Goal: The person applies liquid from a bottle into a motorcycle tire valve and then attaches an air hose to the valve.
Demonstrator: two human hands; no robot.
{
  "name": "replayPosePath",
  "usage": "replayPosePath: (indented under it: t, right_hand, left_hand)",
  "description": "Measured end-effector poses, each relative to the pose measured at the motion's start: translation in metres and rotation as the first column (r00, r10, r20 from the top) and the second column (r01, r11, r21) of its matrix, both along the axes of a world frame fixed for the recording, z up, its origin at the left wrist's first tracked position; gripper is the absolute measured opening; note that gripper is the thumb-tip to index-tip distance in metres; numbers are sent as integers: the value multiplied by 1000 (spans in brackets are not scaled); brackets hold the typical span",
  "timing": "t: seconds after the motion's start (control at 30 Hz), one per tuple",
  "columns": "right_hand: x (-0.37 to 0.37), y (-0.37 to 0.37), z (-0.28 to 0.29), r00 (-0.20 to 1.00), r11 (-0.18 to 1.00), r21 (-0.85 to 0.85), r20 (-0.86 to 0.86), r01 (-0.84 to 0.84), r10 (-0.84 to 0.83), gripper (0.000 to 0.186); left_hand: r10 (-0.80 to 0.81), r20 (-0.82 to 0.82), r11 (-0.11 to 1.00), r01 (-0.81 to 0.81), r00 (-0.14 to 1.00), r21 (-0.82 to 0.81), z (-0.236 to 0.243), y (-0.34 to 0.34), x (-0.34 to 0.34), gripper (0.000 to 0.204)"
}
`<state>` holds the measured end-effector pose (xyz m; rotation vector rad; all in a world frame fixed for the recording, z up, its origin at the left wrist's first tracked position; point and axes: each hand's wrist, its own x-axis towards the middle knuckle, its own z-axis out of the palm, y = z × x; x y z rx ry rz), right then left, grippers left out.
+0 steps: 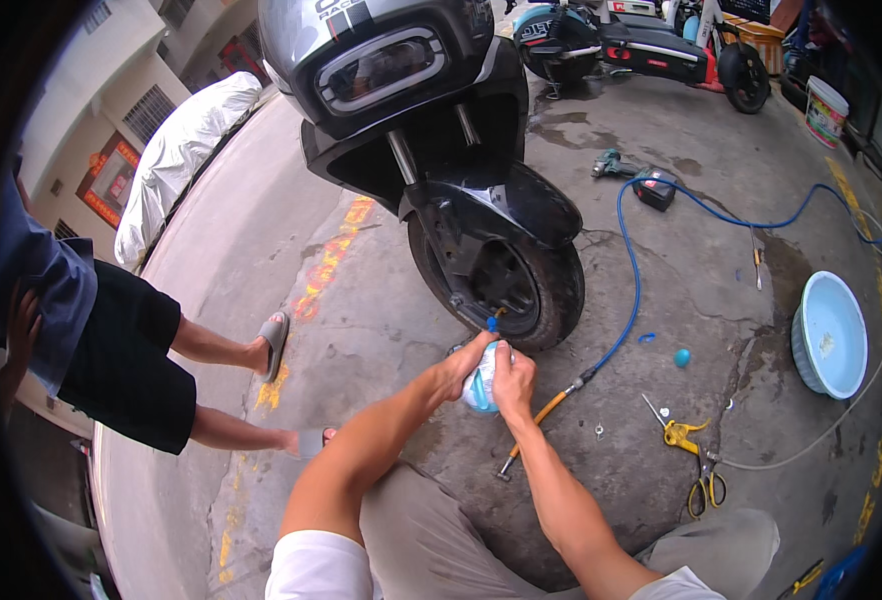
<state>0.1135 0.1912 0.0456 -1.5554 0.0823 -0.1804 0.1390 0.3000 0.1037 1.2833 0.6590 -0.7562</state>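
Observation:
A black scooter's front wheel (pixel 551 290) stands on the concrete right ahead of my hands. Between my two hands is a white and teal squeeze bottle (pixel 480 388), its blue tip pointing up at the wheel's rim, by a small yellowish piece at the hub side. My left hand (pixel 468 368) closes around the bottle's upper left side. From the right, my right hand (pixel 513 382) is wrapped around the same bottle, thumb uppermost. My fingers cover much of the bottle. Whether its tip is joined to the tyre valve is too small to tell.
Right of my hands runs a blue air hose (pixel 633 270) with an orange-handled end (pixel 551 405). A yellow air blow gun (pixel 681 434), scissors (pixel 706 494), a teal cap (pixel 682 357), a cordless tool (pixel 651 187) and a blue basin (pixel 803 340) lie farther right. Another person (pixel 131 350) stands left.

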Motion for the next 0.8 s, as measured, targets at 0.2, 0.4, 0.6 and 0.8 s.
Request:
replayPosePath:
  t: [0.2,0.4,0.6,0.8]
  right_hand:
    - [-1,-1,-1,1000,1000,18,-14,-25,25,47]
    - [-3,-1,2,1000,1000,-16,25,-8,9,45]
    - [-3,-4,4,999,1000,-20,32,-20,21,46]
    - [-3,-3,4,998,999,-46,57,-19,22,45]
  left_hand:
    - [-35,-40,998,33,999,-58,-1,1,0,53]
    - [-26,-45,998,24,999,-51,-6,5,0,52]
    - [-40,-46,999,38,998,-39,-2,1,2,53]
    - [-40,-62,999,39,997,-20,-3,4,-1,55]
